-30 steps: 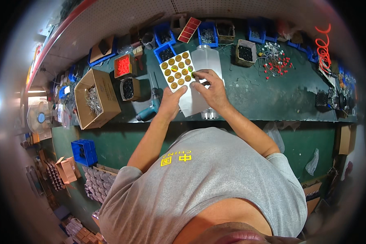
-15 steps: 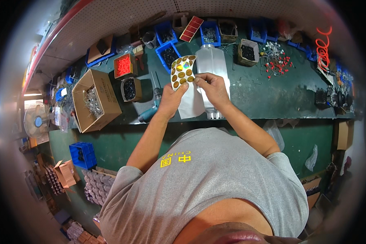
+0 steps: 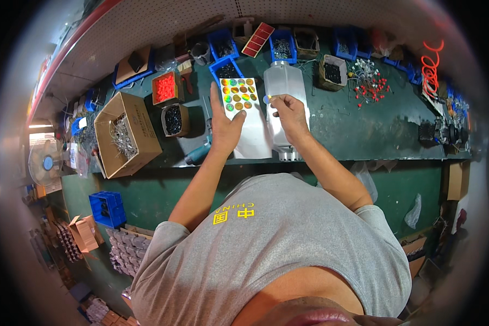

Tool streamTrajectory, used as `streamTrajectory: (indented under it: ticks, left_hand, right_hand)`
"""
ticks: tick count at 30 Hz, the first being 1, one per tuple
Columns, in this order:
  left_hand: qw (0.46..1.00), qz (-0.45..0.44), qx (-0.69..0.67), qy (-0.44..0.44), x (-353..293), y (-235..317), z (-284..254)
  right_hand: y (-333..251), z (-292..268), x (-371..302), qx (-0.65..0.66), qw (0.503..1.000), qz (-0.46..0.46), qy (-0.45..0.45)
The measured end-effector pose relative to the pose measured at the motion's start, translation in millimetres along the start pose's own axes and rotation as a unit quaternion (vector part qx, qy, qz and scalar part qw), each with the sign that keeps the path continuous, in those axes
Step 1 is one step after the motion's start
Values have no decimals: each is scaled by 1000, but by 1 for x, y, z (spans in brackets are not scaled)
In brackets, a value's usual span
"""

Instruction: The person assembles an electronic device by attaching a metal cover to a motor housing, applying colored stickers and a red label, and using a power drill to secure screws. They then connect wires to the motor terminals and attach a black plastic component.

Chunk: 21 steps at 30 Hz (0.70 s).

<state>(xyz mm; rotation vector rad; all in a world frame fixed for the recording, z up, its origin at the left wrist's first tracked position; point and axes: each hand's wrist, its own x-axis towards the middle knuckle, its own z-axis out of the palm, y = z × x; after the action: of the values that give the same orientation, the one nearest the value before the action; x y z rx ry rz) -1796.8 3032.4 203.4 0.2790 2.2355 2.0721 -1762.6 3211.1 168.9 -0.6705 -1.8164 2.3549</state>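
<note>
A white sheet of round gold holographic stickers (image 3: 252, 133) lies at the bench's front middle. My left hand (image 3: 226, 127) grips its left side, thumb on top and fingers along the edge. Between the thumb and fingertips of my right hand (image 3: 290, 117) is a small round sticker (image 3: 267, 99), peeled off the sheet. That hand is over a silver metal housing (image 3: 282, 79), which lies lengthwise just right of the sheet. A teal power drill (image 3: 199, 152), partly hidden by my left forearm and hand, rests to the left.
An open cardboard box (image 3: 146, 127) of metal parts stands left on the green bench (image 3: 364, 130). Beyond it are a box of red caps (image 3: 165, 88) and a box of black parts (image 3: 174, 120). Blue bins (image 3: 281, 48) line the back; red-tipped pieces (image 3: 368, 84) lie right.
My right hand has moved slightly right, away from the sheet, with a round sticker in its fingertips. The sheet has flattened and straightened under my left hand, whose fingers now stretch along its edge.
</note>
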Motion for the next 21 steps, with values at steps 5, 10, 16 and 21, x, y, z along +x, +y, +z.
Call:
streamTrajectory:
  ticks: [5,10,16,21]
  left_hand:
    - [956,96,245,-133,-2,1,-6]
    - [983,66,142,-92,-8,-20,2]
    - [992,1,85,-94,-6,-23,-2]
    - [990,-13,99,-103,-8,-10,-1]
  right_hand:
    - [-4,14,-5,4,1000,-22,20]
    - [-9,22,-14,-98,983,-149,-38]
    - [-20,17,-13,-125,978,-155,-57]
    - [-22,17,-7,-99,974,-184,-84]
